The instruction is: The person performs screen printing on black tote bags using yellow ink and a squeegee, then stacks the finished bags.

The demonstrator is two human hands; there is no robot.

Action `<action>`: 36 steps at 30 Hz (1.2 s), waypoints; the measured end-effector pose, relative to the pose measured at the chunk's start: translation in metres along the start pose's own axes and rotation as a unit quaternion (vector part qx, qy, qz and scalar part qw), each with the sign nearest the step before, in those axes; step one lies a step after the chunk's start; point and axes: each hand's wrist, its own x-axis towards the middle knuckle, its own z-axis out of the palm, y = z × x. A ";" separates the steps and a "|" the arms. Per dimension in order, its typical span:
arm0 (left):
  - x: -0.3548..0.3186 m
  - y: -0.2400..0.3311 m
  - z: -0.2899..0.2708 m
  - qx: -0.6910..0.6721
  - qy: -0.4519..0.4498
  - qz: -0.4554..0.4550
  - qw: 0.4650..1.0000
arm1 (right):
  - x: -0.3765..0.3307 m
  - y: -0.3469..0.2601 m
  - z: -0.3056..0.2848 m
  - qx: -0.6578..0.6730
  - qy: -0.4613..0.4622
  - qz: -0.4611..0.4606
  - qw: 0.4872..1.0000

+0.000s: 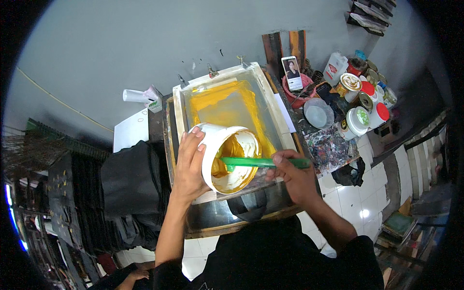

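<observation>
My left hand (189, 166) is wrapped round the side of a white plastic tub (209, 157), which is tilted so its mouth faces right. Thick yellow ink (232, 147) coats the inside. In my right hand (294, 178) is the handle of a green plastic spatula (263, 162); its far end reaches into the tub and is partly covered by ink. Beneath the tub lies a screen printing frame (180, 108), with yellow ink smeared around its mesh. The black shape at the near edge of the board cannot be made out.
Metal clamps (212, 71) stand along the frame's far edge. To the right are a phone (292, 73) in a pink basin (305, 81), a translucent bowl (319, 113) and several paint tubs (357, 121). Black fabric (133, 181) is stacked at left. Another person's hand (140, 273) shows at the lower left.
</observation>
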 end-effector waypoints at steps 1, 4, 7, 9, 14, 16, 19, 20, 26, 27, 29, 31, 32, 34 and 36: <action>-0.004 -0.004 0.003 -0.005 0.012 -0.010 1.000 | -0.002 0.008 0.006 0.045 0.009 0.025 0.999; -0.009 -0.019 0.007 0.006 -0.007 -0.041 0.999 | 0.005 0.028 0.020 0.172 0.026 0.019 0.985; -0.011 -0.026 0.016 -0.002 0.002 -0.106 0.994 | 0.016 0.030 0.023 0.209 0.046 0.008 0.977; -0.008 -0.032 0.023 -0.051 0.016 -0.150 0.987 | 0.024 0.025 0.021 0.210 0.069 -0.001 0.975; 0.016 -0.036 0.030 -0.053 0.011 -0.256 0.965 | 0.048 -0.007 0.021 0.161 0.082 -0.040 0.983; 0.023 -0.041 0.035 0.013 0.007 -0.274 0.962 | 0.059 -0.014 0.022 0.159 0.085 -0.043 0.983; 0.027 -0.050 0.034 0.143 0.007 -0.246 0.959 | 0.076 -0.025 0.024 0.173 0.084 -0.051 0.980; 0.029 -0.052 0.031 0.177 -0.004 -0.244 0.954 | 0.083 -0.025 0.023 0.184 0.074 -0.060 0.978; 0.036 -0.060 0.002 0.290 -0.042 -0.239 0.926 | 0.132 -0.026 0.025 0.148 0.070 -0.129 0.978; 0.033 -0.061 -0.003 0.291 -0.032 -0.245 0.924 | 0.141 -0.023 0.025 0.131 0.069 -0.145 0.978; 0.030 -0.056 -0.017 0.259 0.003 -0.262 0.930 | 0.161 -0.009 0.025 0.025 0.065 -0.173 0.982; 0.024 -0.056 -0.023 0.231 0.044 -0.278 0.932 | 0.171 0.006 0.026 -0.180 0.027 -0.266 0.947; 0.023 -0.053 -0.024 0.219 0.049 -0.294 0.929 | 0.173 0.014 0.026 -0.326 -0.010 -0.338 0.883; 0.022 -0.043 -0.036 0.204 0.059 -0.331 0.919 | 0.176 0.037 0.033 -0.530 -0.119 -0.419 0.727; 0.016 -0.043 -0.032 0.207 0.071 -0.328 0.919 | 0.174 0.063 0.043 -0.620 -0.228 -0.444 0.606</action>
